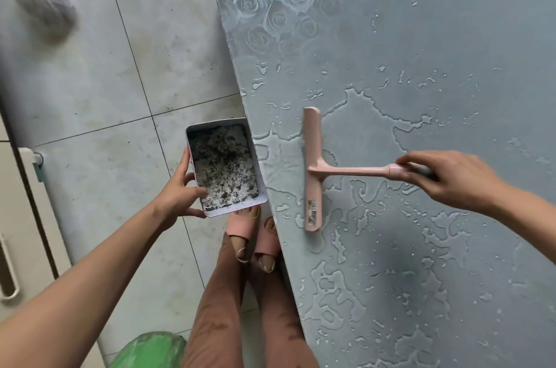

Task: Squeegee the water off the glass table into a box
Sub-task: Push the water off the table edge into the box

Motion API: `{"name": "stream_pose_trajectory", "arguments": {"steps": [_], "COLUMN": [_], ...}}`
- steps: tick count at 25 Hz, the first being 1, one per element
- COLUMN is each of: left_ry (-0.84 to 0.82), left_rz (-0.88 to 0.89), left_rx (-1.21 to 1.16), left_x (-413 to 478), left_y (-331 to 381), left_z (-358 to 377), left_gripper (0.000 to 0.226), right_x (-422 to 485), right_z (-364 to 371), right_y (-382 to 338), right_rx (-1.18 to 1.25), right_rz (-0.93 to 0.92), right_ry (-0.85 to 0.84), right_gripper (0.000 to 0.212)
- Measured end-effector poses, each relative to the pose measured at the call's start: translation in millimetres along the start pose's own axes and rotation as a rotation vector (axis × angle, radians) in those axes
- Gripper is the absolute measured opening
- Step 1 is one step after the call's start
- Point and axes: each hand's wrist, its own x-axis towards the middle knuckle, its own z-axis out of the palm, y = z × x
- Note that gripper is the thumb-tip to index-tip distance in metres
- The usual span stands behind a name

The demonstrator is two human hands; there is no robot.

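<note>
Beside the table edge, the left hand (180, 193) grips the box (225, 167), the right hand (451, 178) grips the squeegee (313, 169), and most water (376, 133) remains on the glass.

Your right hand (451, 178) hides the end of the squeegee handle (355, 170). A grey shape (42, 6) at upper left is blurred beyond telling. The bottom edge cuts off a green object (150, 349).
</note>
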Motion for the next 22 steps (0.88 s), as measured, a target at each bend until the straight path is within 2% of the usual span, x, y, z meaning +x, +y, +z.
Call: {"name": "stream_pose_trajectory", "arguments": {"steps": [2,6,9,12,18,22], "left_ry": [-0.004,-0.012,-0.019,-0.019,-0.004,-0.005], "left_rz": [-0.005,-0.002,-0.002,0.002,0.013,0.010], "left_rx": [-0.002,-0.014,-0.012,-0.013,-0.007,-0.009], "left_x": [0.1,0.1,-1.2,-3.5,-4.8,-3.0], "left_y": [-1.0,-0.3,0.3,2.5,0.5,-0.2], "left_z": [-0.2,-0.5,-0.9,0.9,1.5,0.2], "left_gripper": [0.105,0.105,0.105,0.105,0.104,0.105], "right_x": [15.4,8.8,-10.7,-5.2,44.9,23.3], "right_z": [7.8,-2.6,-16.2,-9.9,3.7,-25.5], "right_y": [-20.5,-16.9,-0.1,-4.6,-70.9,-43.0], "right_rx": [0.007,0.026,0.019,0.007,0.004,-0.074], "right_rz": [-0.044,-0.078,-0.029,-0.060,-0.215,-0.171], "right_ry": [-0.018,0.048,0.067,0.092,0.101,0.146], "right_gripper": [0.033,0.049,0.049,0.055,0.030,0.033]}}
